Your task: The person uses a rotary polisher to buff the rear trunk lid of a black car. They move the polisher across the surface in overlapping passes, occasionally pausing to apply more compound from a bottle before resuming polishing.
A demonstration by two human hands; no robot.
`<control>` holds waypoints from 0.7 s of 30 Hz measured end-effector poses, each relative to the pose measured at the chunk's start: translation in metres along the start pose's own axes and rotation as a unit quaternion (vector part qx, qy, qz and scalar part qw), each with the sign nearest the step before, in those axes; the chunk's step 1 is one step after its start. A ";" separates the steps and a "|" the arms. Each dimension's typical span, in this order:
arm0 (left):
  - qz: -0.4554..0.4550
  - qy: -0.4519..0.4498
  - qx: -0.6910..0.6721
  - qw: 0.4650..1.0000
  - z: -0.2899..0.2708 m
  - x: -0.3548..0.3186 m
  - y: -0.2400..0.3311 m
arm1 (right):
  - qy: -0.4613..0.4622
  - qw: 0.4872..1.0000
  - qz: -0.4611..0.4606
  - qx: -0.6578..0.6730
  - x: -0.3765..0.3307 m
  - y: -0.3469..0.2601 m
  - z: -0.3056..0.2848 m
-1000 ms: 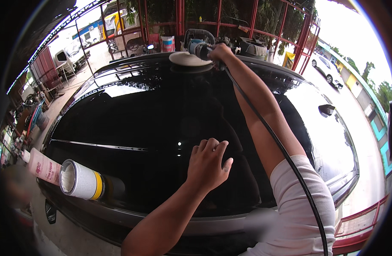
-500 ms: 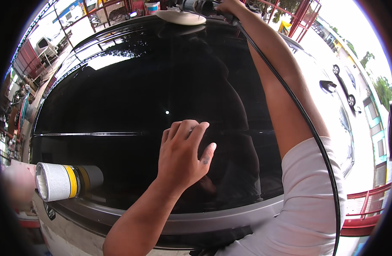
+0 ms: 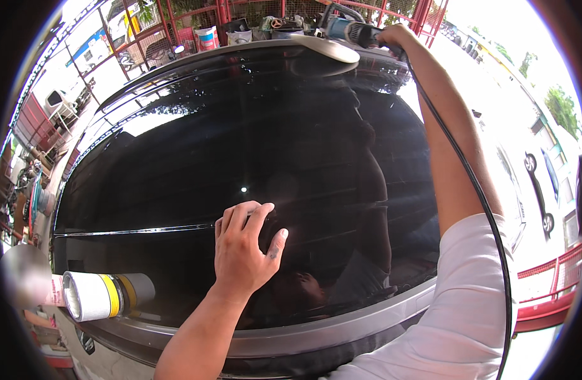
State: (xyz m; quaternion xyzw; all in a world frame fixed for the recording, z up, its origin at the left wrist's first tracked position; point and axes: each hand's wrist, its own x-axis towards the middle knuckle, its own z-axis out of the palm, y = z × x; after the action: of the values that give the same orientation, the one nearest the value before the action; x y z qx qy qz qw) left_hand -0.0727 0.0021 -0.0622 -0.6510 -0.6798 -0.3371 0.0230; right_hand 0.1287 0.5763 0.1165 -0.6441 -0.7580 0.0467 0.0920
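At the far side of a glossy black car panel (image 3: 177, 158), my right hand (image 3: 395, 38) grips the rear end of a corded polisher (image 3: 345, 30). Its round white pad (image 3: 326, 49) is at the panel's far edge, and whether it presses on the surface I cannot tell. The black cord (image 3: 459, 152) runs back along my outstretched right arm. My left hand (image 3: 245, 250) holds nothing; its fingers are spread and slightly bent over the near middle of the panel. Its reflection shows apart from it.
A grey-white can with a yellow band (image 3: 94, 296) is on the panel's near left, mirrored in the gloss. Red mesh fencing and bags (image 3: 207, 39) stand beyond the far edge. White vehicles are to the right, with a red railing (image 3: 550, 272) at lower right.
My right hand has carried the polisher to the right along the far edge. The whole view has shifted, so the can and my left hand appear lower. My left hand stays spread.
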 end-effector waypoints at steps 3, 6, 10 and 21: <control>0.019 -0.002 -0.020 1.000 -0.001 0.003 0.006 | 0.023 0.998 0.059 0.001 0.007 0.043 -0.015; 0.031 0.007 -0.036 0.999 0.001 0.003 0.006 | 0.041 0.997 0.030 0.049 0.021 0.057 -0.009; 0.035 0.006 -0.046 0.998 0.001 0.002 0.008 | 0.017 0.985 0.004 0.170 0.012 0.040 0.003; 0.063 0.007 -0.075 0.995 -0.008 -0.006 0.013 | 0.025 0.977 -0.179 0.113 0.004 -0.159 0.071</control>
State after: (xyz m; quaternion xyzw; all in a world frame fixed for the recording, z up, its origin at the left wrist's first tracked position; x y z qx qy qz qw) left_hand -0.0636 -0.0079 -0.0528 -0.6901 -0.6100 -0.3895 0.0003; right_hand -0.0405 0.5575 0.0772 -0.4847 -0.8481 0.0986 0.1901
